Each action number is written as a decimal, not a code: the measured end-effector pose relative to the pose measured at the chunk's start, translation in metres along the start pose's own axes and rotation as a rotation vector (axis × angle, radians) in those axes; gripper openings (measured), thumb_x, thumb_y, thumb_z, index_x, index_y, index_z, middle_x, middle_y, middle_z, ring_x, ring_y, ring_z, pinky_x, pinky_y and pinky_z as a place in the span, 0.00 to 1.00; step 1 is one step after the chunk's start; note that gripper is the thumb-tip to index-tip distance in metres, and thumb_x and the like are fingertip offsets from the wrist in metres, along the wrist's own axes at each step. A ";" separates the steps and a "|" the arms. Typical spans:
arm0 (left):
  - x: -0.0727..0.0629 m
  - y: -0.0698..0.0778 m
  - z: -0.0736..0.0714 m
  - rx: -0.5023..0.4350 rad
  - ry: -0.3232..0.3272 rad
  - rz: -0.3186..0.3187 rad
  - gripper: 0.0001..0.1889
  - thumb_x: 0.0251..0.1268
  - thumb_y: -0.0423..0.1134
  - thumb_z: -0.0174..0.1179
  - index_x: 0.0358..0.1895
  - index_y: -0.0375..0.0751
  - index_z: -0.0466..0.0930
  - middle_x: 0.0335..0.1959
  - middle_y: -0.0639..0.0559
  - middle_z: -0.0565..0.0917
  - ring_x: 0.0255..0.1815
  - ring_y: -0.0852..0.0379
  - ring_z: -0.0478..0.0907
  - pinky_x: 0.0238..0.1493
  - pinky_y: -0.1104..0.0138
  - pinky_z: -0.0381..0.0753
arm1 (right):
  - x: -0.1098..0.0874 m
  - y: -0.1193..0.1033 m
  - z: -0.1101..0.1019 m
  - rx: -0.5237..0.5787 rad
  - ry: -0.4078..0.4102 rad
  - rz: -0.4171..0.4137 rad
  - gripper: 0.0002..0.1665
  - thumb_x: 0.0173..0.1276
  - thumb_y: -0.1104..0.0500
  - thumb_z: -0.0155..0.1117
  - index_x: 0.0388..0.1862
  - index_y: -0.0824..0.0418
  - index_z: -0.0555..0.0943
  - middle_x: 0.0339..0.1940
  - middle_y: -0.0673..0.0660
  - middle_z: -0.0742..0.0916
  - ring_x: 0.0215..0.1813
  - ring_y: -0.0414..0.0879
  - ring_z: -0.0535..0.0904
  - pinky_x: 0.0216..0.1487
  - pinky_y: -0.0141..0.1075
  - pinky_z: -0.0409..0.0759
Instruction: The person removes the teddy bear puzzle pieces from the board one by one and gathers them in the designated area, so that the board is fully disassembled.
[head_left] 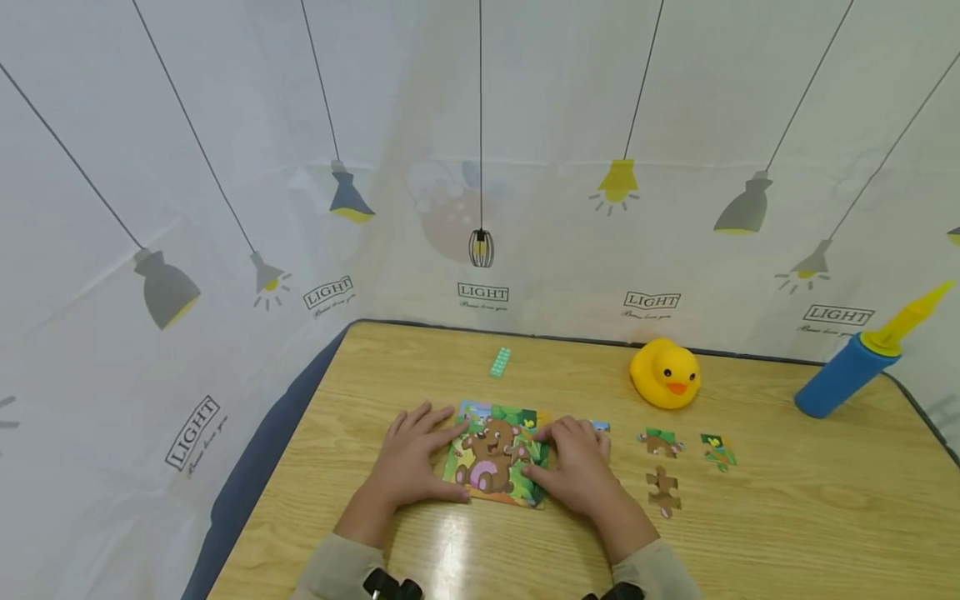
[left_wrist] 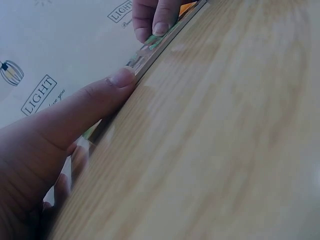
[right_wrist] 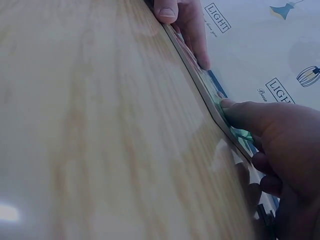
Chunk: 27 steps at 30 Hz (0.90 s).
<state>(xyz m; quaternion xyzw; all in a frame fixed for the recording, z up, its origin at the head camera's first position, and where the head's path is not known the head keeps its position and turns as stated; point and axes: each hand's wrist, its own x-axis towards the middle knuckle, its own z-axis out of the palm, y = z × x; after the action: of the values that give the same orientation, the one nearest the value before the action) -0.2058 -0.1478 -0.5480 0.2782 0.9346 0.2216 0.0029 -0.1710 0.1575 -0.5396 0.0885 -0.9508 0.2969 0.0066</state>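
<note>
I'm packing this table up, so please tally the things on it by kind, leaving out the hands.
Colourful rectangular bear-picture puzzle: 1
Loose multicoloured interlocking puzzle pieces: 4 (one mostly hidden behind the right hand)
Small teal rectangular strip: 1
Round yellow toy duck: 1
Blue cylindrical pump with yellow tip: 1
Total in sight: 8

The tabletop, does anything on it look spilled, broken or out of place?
Nothing looks spilled or broken. Perhaps odd: the yellow duck and blue cylinder toward the back, which seem unrelated to the bear puzzle and the loose pieces.
</note>
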 end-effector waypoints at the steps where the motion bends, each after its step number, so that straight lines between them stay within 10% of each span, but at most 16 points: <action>1: 0.000 0.000 0.000 0.003 -0.002 0.000 0.61 0.36 0.81 0.76 0.80 0.60 0.72 0.84 0.52 0.65 0.86 0.36 0.51 0.82 0.34 0.42 | 0.000 0.000 0.000 0.006 -0.001 0.002 0.26 0.62 0.42 0.84 0.51 0.50 0.83 0.50 0.47 0.81 0.59 0.54 0.70 0.63 0.59 0.55; 27: 0.000 -0.002 0.002 0.015 0.005 0.007 0.60 0.37 0.81 0.75 0.80 0.61 0.73 0.84 0.52 0.65 0.86 0.36 0.51 0.81 0.34 0.43 | -0.007 -0.004 0.001 -0.071 0.104 -0.128 0.29 0.61 0.47 0.86 0.60 0.53 0.91 0.53 0.50 0.92 0.53 0.48 0.77 0.56 0.58 0.66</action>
<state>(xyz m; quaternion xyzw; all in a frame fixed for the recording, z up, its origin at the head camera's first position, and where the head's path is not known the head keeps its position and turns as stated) -0.2065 -0.1482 -0.5503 0.2810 0.9352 0.2153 -0.0020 -0.1633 0.1544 -0.5384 0.1335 -0.9514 0.2663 0.0781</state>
